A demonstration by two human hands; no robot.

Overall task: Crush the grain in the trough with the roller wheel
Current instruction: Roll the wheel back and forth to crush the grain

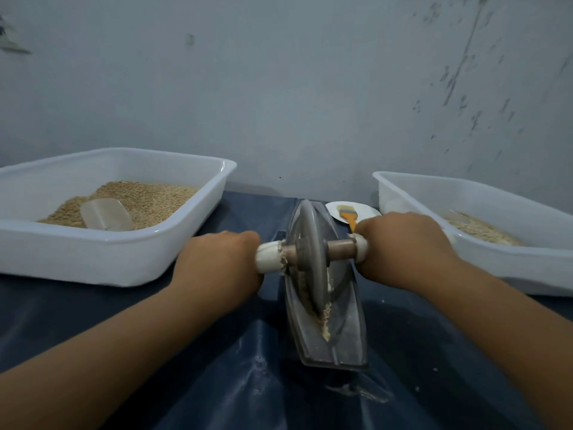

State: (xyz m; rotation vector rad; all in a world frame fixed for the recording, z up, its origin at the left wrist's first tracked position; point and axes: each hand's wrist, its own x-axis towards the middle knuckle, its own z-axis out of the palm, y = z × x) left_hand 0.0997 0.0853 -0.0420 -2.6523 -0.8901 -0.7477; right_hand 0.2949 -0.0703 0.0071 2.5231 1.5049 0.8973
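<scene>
Each grip, left hand (pixel 221 263) and right hand (pixel 400 246), clasps the axle either side of the roller wheel (pixel 308 256) in the trough (pixel 347 330).

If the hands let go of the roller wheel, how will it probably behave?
The wheel looks like thick metal, so probably heavy. Its thin rim stands in the narrow trough, so it would likely tip sideways. It may also roll along the groove until the grain slows it.

Both hands (pixel 217 262) gripping roller wheel (pixel 307 256), seemingly.

Makeshift grain-processing workroom, scuffed bare wall (pixel 310 88), white tubs (pixel 93 252) of grain (one with scoop), dark plastic-covered table (pixel 217 367)
</scene>
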